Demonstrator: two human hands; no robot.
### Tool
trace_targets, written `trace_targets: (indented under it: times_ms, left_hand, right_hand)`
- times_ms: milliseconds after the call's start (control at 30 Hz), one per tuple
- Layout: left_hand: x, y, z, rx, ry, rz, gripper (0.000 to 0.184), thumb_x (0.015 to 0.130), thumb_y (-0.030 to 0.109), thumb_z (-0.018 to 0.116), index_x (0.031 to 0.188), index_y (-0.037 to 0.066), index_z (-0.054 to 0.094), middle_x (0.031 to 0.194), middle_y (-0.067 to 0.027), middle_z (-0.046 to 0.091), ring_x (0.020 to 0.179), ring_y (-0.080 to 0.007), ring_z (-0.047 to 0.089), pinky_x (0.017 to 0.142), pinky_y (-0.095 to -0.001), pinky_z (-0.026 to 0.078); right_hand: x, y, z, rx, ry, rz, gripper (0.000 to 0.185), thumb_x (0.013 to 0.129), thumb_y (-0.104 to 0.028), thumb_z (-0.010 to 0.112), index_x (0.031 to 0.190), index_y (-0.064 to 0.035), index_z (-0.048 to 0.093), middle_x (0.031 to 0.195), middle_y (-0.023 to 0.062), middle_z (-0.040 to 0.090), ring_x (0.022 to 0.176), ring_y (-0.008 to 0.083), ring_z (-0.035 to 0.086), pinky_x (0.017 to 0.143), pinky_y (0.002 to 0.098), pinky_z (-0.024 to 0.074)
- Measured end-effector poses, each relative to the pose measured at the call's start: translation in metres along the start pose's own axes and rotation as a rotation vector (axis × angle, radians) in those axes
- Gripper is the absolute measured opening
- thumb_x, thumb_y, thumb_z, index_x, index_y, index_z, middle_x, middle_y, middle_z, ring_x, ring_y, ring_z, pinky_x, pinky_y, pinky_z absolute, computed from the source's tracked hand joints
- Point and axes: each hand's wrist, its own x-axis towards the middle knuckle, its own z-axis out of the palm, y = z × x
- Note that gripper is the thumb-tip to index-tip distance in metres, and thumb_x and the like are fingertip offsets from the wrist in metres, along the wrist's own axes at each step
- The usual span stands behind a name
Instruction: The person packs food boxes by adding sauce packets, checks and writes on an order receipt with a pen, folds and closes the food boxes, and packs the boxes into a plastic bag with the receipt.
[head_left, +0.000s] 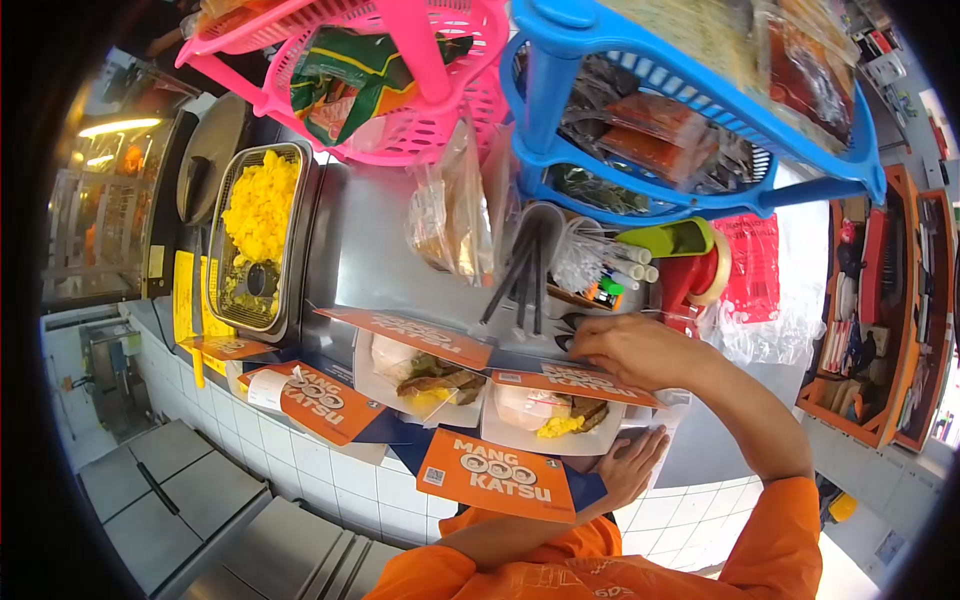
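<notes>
Two open food boxes stand side by side at the counter's front edge, a middle box (425,385) and a right box (550,415), each with rice, yellow egg and browned pieces. My left hand (632,466) lies against the right end of the right box, fingers stretched out. Above that box's raised orange flap, my right hand (622,350) has its fingers bent together beside a black looped item (568,325); what its fingertips hold is hidden. Another orange and blue box (325,405), with a white label, is further left.
At the left is a metal tray (305,190) of yellow egg. Pink baskets (415,140) and a blue rack (540,100) hold packed goods at the back. Black utensils (530,265), wrapped straws, a green scoop (675,238) and a tape roll (712,275) stand behind the boxes.
</notes>
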Motion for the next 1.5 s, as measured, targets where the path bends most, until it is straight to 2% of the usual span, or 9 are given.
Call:
trace_targets:
  times_ms: [167,367,467,567,800,933,1167,1200,1500]
  left_hand:
    - [-0.003,0.001,0.005,-0.027,0.003,-0.013,0.070,0.093,0.032,0.054,0.159,0.012,0.042,0.167,-0.0031,0.038,0.148,-0.0095,0.039,0.108,-0.0391,0.030]
    - [-0.004,0.003,0.014,-0.045,0.103,-0.032,0.069,0.091,0.030,0.054,0.157,0.012,0.044,0.165,-0.0030,0.040,0.148,-0.0089,0.041,0.108,-0.0381,0.032]
    - [-0.006,0.002,0.024,0.031,0.110,0.029,0.075,0.092,0.036,0.058,0.157,0.004,0.040,0.165,-0.0125,0.037,0.149,-0.0195,0.038,0.112,-0.0438,0.033]
    - [-0.003,0.001,0.009,0.039,0.043,0.014,0.069,0.092,0.031,0.054,0.157,0.010,0.043,0.166,-0.0050,0.039,0.148,-0.0132,0.041,0.111,-0.0409,0.031]
    - [-0.003,0.000,0.002,0.071,0.123,0.035,0.068,0.093,0.030,0.053,0.156,0.006,0.042,0.166,-0.0102,0.038,0.149,-0.0194,0.038,0.117,-0.0453,0.028]
    - [-0.002,0.002,0.015,0.122,0.126,0.035,0.066,0.094,0.029,0.050,0.155,0.005,0.043,0.164,-0.0106,0.039,0.149,-0.0210,0.039,0.120,-0.0495,0.026]
    - [-0.005,0.001,0.017,0.142,0.156,0.038,0.058,0.100,0.025,0.040,0.154,0.001,0.042,0.165,-0.0143,0.036,0.154,-0.0275,0.033,0.128,-0.0535,0.019]
    - [-0.005,0.002,0.014,0.114,0.150,0.040,0.059,0.100,0.026,0.041,0.153,0.001,0.042,0.165,-0.0143,0.035,0.154,-0.0274,0.033,0.128,-0.0535,0.018]
    - [-0.003,-0.004,0.008,-0.010,0.077,0.097,0.061,0.100,0.026,0.044,0.157,0.004,0.041,0.171,-0.0129,0.027,0.157,-0.0269,0.025,0.127,-0.0565,0.012]
  right_hand:
    - [0.011,-0.002,0.006,-0.237,-0.178,0.154,0.034,0.092,-0.011,0.066,0.126,-0.0056,0.067,0.126,0.0150,0.058,0.111,0.0376,0.066,0.096,0.0472,0.0534]
    - [0.005,0.005,0.013,-0.281,-0.070,0.048,0.042,0.092,-0.005,0.061,0.135,-0.0033,0.060,0.127,0.0196,0.053,0.113,0.0397,0.064,0.098,0.0489,0.0519]
    - [0.007,-0.020,-0.006,-0.147,-0.176,0.201,0.052,0.087,-0.001,0.060,0.139,0.0052,0.055,0.146,0.0242,0.048,0.124,0.0430,0.060,0.106,0.0477,0.0500]
    - [-0.002,-0.012,-0.005,-0.142,-0.100,0.137,0.055,0.089,0.001,0.059,0.142,0.0048,0.052,0.147,0.0256,0.047,0.125,0.0432,0.059,0.107,0.0487,0.0491]
    - [-0.025,-0.075,-0.042,0.382,0.100,0.240,0.040,0.097,-0.004,0.057,0.136,0.0034,0.060,0.120,0.0205,0.069,0.115,0.0345,0.067,0.101,0.0415,0.0507]
    - [-0.034,-0.110,-0.034,0.092,0.281,0.159,0.043,0.097,-0.023,0.065,0.129,0.0052,0.062,0.114,0.0217,0.070,0.105,0.0345,0.069,0.096,0.0408,0.0510]
    - [-0.046,-0.144,-0.013,-0.043,0.539,0.182,0.047,0.101,-0.032,0.062,0.125,0.0076,0.063,0.108,0.0218,0.070,0.100,0.0318,0.068,0.092,0.0419,0.0496]
    - [-0.050,-0.145,-0.009,-0.070,0.566,0.207,0.050,0.101,-0.039,0.063,0.124,0.0063,0.065,0.103,0.0155,0.069,0.098,0.0258,0.068,0.092,0.0384,0.0502]
    - [-0.068,-0.166,0.010,-0.111,0.686,0.135,0.038,0.103,-0.029,0.060,0.117,0.0056,0.066,0.095,0.0159,0.067,0.090,0.0266,0.066,0.085,0.0395,0.0491]
